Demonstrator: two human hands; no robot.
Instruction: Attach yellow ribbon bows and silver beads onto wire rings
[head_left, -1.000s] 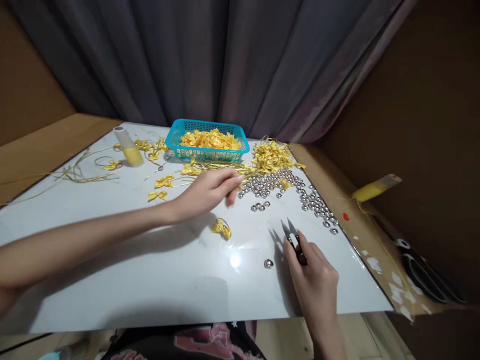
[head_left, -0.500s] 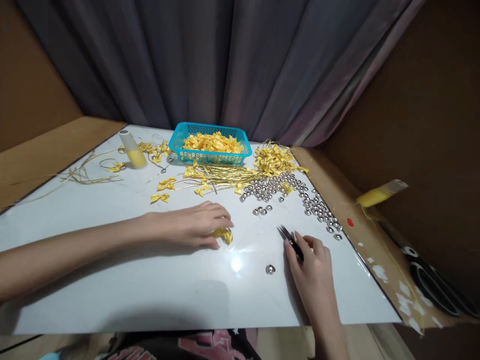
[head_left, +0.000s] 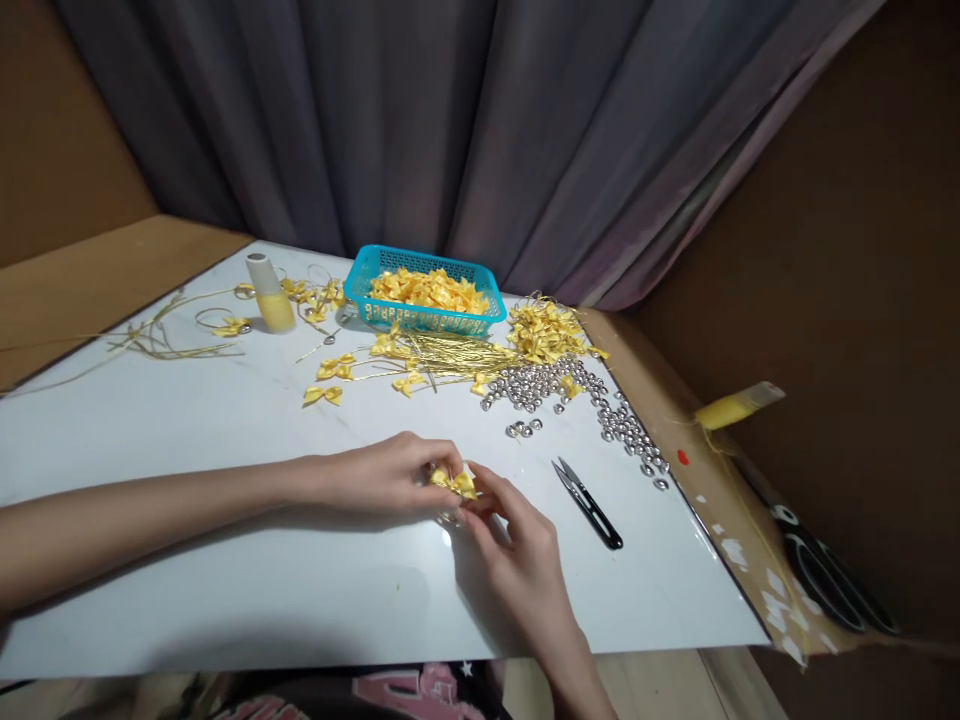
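My left hand (head_left: 409,475) pinches a yellow satin bow (head_left: 454,484) just above the white tabletop. From the right, my right hand (head_left: 514,530) meets it, thumb and fingers closed at the bow's right side. Something small and shiny shows below the fingertips, too blurred to name. Black-handled thread snips (head_left: 592,510) lie on the table to the right of my right hand, blades pointing away from me.
Behind stand a blue basket (head_left: 425,318) of yellow bows, gold cords (head_left: 457,353), a heap of bows (head_left: 546,330) and scattered silver beads (head_left: 525,388). A thread spool (head_left: 271,295) stands at left. Large scissors (head_left: 829,575) lie at the right edge.
My right hand has let go of the snips and moved left to the bow. The single silver bead near it no longer shows on the table. The view has shifted slightly.
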